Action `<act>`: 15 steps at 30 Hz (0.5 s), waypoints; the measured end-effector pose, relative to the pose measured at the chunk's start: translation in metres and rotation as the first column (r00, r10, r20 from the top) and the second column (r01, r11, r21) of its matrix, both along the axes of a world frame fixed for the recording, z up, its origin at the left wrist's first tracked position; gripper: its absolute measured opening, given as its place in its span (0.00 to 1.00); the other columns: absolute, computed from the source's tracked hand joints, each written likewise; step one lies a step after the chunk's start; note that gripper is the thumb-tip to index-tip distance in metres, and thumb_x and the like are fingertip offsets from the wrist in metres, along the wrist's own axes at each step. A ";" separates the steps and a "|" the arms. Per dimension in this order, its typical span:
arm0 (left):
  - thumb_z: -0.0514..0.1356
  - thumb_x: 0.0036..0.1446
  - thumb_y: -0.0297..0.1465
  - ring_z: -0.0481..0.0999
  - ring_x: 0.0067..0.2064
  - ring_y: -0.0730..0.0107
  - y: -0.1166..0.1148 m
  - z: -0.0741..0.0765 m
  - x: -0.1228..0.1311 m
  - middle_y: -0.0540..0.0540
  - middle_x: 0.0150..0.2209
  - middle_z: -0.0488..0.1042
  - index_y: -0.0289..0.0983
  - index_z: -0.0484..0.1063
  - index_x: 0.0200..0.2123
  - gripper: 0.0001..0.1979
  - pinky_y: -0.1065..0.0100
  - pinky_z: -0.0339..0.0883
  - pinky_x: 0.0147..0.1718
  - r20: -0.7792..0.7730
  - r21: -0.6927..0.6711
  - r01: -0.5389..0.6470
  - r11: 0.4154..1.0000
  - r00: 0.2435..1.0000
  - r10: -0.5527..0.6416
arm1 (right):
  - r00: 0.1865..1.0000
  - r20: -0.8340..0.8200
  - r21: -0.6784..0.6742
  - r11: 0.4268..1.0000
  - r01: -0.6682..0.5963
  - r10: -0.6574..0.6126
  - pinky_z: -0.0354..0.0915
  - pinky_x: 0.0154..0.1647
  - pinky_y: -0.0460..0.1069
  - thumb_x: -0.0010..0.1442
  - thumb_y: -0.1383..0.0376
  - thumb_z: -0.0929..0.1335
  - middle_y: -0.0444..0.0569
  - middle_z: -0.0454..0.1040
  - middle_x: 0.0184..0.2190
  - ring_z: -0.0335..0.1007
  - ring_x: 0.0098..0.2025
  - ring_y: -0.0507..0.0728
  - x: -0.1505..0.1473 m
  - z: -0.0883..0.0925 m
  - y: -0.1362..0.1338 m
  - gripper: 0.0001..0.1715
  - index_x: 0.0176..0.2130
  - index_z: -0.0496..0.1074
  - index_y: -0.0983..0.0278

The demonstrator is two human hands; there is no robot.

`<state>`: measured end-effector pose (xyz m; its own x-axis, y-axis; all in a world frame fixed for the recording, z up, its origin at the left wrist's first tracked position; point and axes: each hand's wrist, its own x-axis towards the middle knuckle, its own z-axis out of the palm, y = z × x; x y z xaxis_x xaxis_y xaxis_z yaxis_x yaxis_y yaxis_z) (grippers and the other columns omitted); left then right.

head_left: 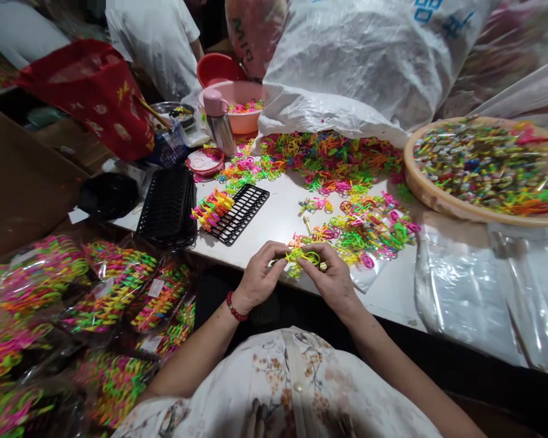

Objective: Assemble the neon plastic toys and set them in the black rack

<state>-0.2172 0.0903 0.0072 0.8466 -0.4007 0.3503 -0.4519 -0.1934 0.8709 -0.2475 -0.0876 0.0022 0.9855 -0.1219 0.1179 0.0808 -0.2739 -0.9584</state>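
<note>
Yellow-green plastic (295, 258) was pinched in the fingers (275, 248) of left hand (261, 275) and right hand (333, 278); black rack (246, 210) lay beyond them, leftward, on counter (281, 213).

Upper garment (369, 389), one: pale, near-white cloth is covering the torso and carrying a printed floral pattern. Print: orange-brown blossom sprays (317, 395) are branching on thin, dark stems at either side of the front; fainter pinkish blotches are showing toward the wearer's right, and darker brown markings are appearing near the lower edge of the view. Placket (295, 362), one: a plain, greyish-beige strip is running down the centre front. Button (298, 387), one: small, round and pale, is sitting on that strip. Bracelet (235, 306), one: rounded, dark-red beads are circling the left wrist. Forearms (395, 359), two: both are showing bare. Left hand (263, 275) and right hand (329, 277): both are going ungloved.
</note>
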 end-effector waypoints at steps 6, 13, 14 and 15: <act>0.54 0.59 0.21 0.69 0.50 0.64 0.000 -0.002 -0.002 0.41 0.46 0.69 0.41 0.70 0.48 0.16 0.59 0.66 0.48 0.348 0.130 0.045 0.991 0.933 -0.088 | 0.948 0.310 -0.335 0.941 0.044 0.066 0.67 0.41 0.51 0.60 0.69 0.65 0.49 0.73 0.38 0.71 0.40 0.56 -0.002 0.005 -0.003 0.10 0.43 0.68 0.59; 0.56 0.58 0.23 0.70 0.48 0.64 -0.003 -0.010 -0.006 0.44 0.44 0.71 0.45 0.70 0.49 0.17 0.56 0.66 0.48 0.451 0.100 -0.019 0.995 0.892 -0.028 | 0.948 0.311 -0.358 0.932 0.052 0.066 0.67 0.39 0.52 0.60 0.68 0.64 0.49 0.72 0.35 0.70 0.38 0.57 -0.002 0.009 0.001 0.06 0.40 0.67 0.59; 0.56 0.59 0.24 0.71 0.48 0.65 -0.005 -0.010 -0.008 0.43 0.44 0.70 0.44 0.71 0.48 0.16 0.58 0.68 0.47 0.406 0.069 -0.035 0.997 0.914 0.004 | 0.940 0.332 -0.352 0.935 0.045 0.079 0.67 0.40 0.52 0.60 0.69 0.64 0.49 0.72 0.35 0.70 0.39 0.57 -0.002 0.009 0.002 0.06 0.39 0.67 0.59; 0.55 0.60 0.24 0.71 0.47 0.66 -0.006 -0.011 -0.009 0.43 0.43 0.70 0.43 0.72 0.47 0.14 0.60 0.69 0.45 0.355 0.034 -0.058 0.998 0.934 0.042 | 0.933 0.347 -0.345 0.938 0.033 0.095 0.67 0.41 0.53 0.60 0.69 0.64 0.50 0.72 0.35 0.70 0.39 0.57 -0.003 0.008 0.003 0.06 0.39 0.67 0.59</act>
